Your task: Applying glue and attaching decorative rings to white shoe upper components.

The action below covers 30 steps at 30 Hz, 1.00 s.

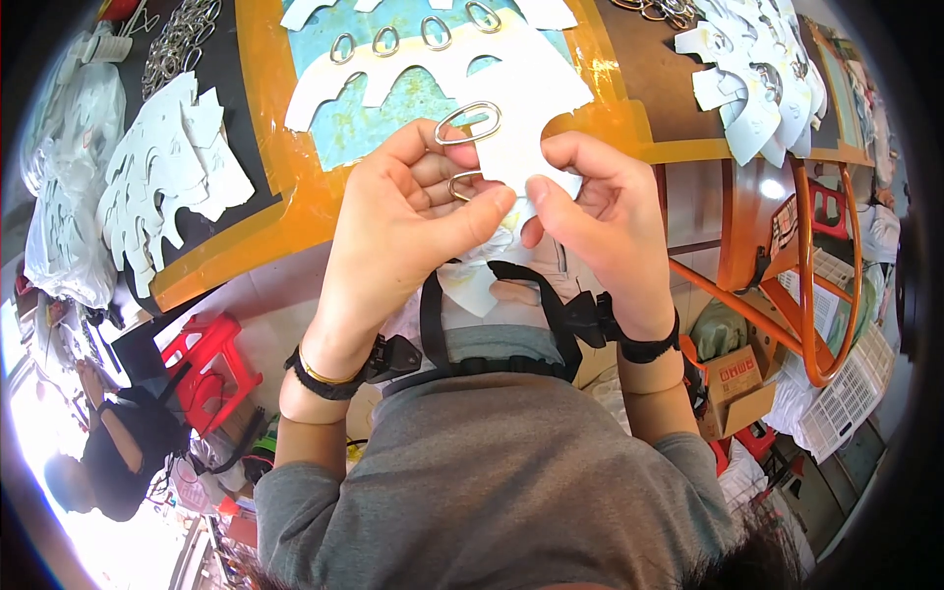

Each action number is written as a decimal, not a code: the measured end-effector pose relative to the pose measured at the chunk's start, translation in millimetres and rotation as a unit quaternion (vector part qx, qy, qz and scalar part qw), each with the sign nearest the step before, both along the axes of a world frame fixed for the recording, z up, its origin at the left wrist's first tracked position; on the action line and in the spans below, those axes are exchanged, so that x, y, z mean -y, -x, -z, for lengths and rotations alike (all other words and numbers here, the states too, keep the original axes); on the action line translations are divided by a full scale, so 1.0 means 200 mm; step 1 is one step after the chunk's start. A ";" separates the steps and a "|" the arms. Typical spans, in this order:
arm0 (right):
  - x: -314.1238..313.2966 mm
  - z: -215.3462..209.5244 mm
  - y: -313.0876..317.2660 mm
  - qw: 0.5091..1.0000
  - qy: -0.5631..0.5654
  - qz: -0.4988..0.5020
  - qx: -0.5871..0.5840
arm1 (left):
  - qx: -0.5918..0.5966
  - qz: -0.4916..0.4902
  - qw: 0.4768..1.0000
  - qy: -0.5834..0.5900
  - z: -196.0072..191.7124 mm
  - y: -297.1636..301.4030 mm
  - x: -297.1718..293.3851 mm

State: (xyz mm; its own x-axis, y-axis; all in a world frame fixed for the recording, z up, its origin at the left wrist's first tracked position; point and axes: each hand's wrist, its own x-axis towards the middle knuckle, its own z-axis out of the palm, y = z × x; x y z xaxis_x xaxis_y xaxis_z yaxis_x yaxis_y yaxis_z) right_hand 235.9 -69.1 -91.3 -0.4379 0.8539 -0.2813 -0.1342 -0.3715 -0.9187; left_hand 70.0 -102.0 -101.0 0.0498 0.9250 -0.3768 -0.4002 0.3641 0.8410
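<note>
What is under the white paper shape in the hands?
Under the paper shape, a second metal ring peeks out by the left hand. Fingers of the right hand hide the rest.

A heap of white cut paper shapes (167, 182) lies at nine o'clock on the black and orange tabletop (261, 211). A second white paper pile (762, 84) sits at two o'clock. Silver metal rings (177, 44) cluster at eleven. A red plastic stool (211, 369) stands at eight, a cardboard box (737, 388) at four.
</note>
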 end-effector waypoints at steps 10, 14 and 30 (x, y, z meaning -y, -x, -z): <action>-0.01 0.01 0.00 0.997 0.071 0.032 -0.028 | -0.003 -0.002 1.000 -0.014 0.02 0.01 0.00; -0.01 0.01 0.00 0.998 0.052 -0.021 0.029 | 0.000 -0.009 0.999 -0.040 0.02 0.02 0.01; 0.01 0.06 0.01 1.000 0.022 -0.012 0.017 | -0.023 0.020 0.999 -0.026 0.00 0.04 0.02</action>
State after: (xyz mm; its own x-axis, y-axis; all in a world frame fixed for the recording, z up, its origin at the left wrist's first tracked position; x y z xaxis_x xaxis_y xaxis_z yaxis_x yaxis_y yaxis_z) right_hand 234.7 -70.5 -102.6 -0.4478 0.8297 -0.3333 -0.0942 -0.4144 -0.9052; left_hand 62.8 -105.5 -101.4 0.0707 0.9409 -0.3313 -0.3475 0.3346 0.8759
